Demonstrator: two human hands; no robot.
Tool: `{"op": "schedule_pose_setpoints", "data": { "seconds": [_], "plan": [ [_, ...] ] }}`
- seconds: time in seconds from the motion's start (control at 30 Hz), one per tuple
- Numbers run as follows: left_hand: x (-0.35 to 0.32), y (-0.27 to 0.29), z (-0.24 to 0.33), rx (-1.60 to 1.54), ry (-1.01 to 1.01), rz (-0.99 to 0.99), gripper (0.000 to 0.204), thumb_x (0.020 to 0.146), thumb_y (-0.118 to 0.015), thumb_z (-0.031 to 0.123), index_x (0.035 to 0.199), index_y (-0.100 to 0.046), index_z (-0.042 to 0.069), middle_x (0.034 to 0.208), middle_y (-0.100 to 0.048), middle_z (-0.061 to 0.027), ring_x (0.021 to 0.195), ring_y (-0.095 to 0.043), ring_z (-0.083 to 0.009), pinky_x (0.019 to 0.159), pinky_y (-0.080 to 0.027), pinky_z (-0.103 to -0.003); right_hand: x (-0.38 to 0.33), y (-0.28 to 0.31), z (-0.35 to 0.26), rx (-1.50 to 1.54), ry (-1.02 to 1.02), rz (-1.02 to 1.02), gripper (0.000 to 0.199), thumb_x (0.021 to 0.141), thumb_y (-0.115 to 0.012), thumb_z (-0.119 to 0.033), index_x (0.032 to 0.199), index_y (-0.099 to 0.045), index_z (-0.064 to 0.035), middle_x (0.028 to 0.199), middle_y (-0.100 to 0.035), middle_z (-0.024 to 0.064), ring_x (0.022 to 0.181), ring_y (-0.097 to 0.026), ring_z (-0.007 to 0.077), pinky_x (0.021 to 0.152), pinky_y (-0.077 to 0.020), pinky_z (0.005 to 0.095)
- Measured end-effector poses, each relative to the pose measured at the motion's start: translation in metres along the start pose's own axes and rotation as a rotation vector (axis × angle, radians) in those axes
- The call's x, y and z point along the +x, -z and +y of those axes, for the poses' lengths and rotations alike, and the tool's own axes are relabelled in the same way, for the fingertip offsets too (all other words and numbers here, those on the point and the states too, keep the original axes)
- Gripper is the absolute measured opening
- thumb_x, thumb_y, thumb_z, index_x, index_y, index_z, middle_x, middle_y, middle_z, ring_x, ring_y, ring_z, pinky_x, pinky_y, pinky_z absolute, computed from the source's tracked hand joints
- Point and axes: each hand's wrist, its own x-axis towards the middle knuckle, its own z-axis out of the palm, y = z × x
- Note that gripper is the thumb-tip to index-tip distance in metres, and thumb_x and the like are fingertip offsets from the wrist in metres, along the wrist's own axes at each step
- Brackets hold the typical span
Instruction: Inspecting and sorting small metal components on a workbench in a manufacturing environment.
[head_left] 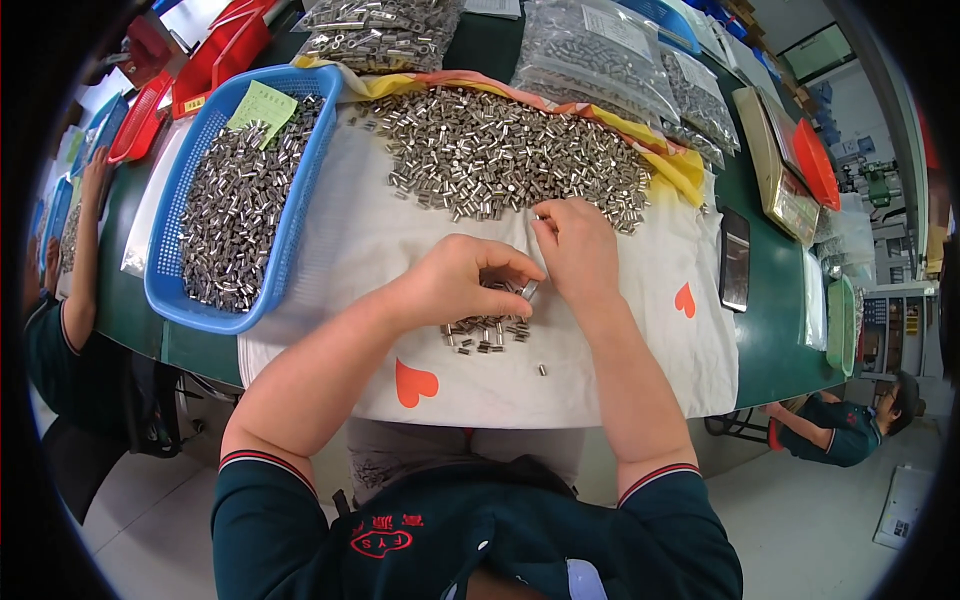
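Observation:
My left hand [465, 280] is curled over the white cloth, with a small shiny metal cylinder [529, 289] between its thumb and fingers. More small metal cylinders [490, 335] lie in a loose group just under and in front of this hand. My right hand [580, 245] is closed in a pinch at the near edge of a wide heap of the same metal cylinders [500, 155]; what its fingertips hold, if anything, is too small to make out. One single cylinder [543, 370] lies apart on the cloth, nearer to me.
Left of the cloth [650, 370] stands a blue basket [160, 270] full of cylinders with a green paper slip. Plastic bags of metal parts [590, 60] line the back. A dark phone [735, 260] lies right. Other people sit at left and right.

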Motion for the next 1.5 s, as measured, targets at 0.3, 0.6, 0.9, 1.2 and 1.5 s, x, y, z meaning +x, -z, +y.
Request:
{"op": "schedule_pose_setpoints", "data": {
  "seconds": [0.3, 0.6, 0.9, 1.2, 1.5],
  "plan": [
    [0.004, 0.005, -0.009, -0.358, 0.058, 0.102, 0.033, 0.073, -0.064, -0.003, 0.104, -0.055, 0.000, 0.094, -0.059, -0.0038, 0.084, -0.056, -0.0090, 0.075, -0.047, -0.023, -0.004, 0.005, 0.001, -0.020, -0.019, -0.049, 0.009, 0.071, -0.060, -0.009, 0.078, -0.061, -0.0037, 0.077, -0.057, 0.0102, 0.073, -0.055, 0.0256, 0.067, -0.0440, 0.0333],
    [0.007, 0.008, -0.011, -0.536, 0.010, 0.201, 0.032, 0.075, -0.062, -0.001, 0.106, -0.053, -0.003, 0.091, -0.060, -0.0067, 0.083, -0.057, -0.0103, 0.074, -0.048, -0.023, -0.013, 0.028, -0.010, 0.891, -0.173, -0.215, 0.008, 0.073, -0.061, -0.003, 0.081, -0.061, -0.0007, 0.076, -0.059, 0.0016, 0.064, -0.050, 0.0074, 0.060, -0.0421, 0.0215],
    [0.006, 0.004, -0.006, -0.375, 0.043, 0.284, 0.033, 0.074, -0.063, -0.001, 0.105, -0.054, -0.005, 0.093, -0.061, -0.0085, 0.083, -0.058, -0.0109, 0.074, -0.048, -0.023, -0.018, 0.026, -0.027, 0.340, 0.158, 0.092, 0.007, 0.066, -0.060, -0.001, 0.073, -0.057, -0.0018, 0.068, -0.056, 0.0078, 0.062, -0.056, 0.0214, 0.055, -0.0454, 0.0309],
    [0.003, 0.008, -0.003, -0.395, 0.060, 0.258, 0.032, 0.073, -0.065, 0.000, 0.104, -0.055, -0.005, 0.092, -0.061, -0.0084, 0.083, -0.058, -0.0102, 0.073, -0.048, -0.021, -0.017, 0.031, -0.024, 0.574, -0.006, -0.078, 0.010, 0.069, -0.062, -0.004, 0.077, -0.058, -0.0009, 0.070, -0.059, 0.0062, 0.061, -0.055, 0.0170, 0.055, -0.0448, 0.0276],
    [0.000, 0.002, -0.001, -0.106, 0.064, 0.062, 0.033, 0.069, -0.071, 0.006, 0.099, -0.060, 0.000, 0.086, -0.061, -0.0019, 0.074, -0.056, -0.0065, 0.068, -0.046, -0.021, -0.005, 0.034, 0.012, 0.687, -0.313, -0.142, 0.011, 0.074, -0.062, -0.009, 0.083, -0.060, -0.0027, 0.065, -0.056, -0.0004, 0.058, -0.048, 0.0053, 0.055, -0.0404, 0.0195]
  ]
}}
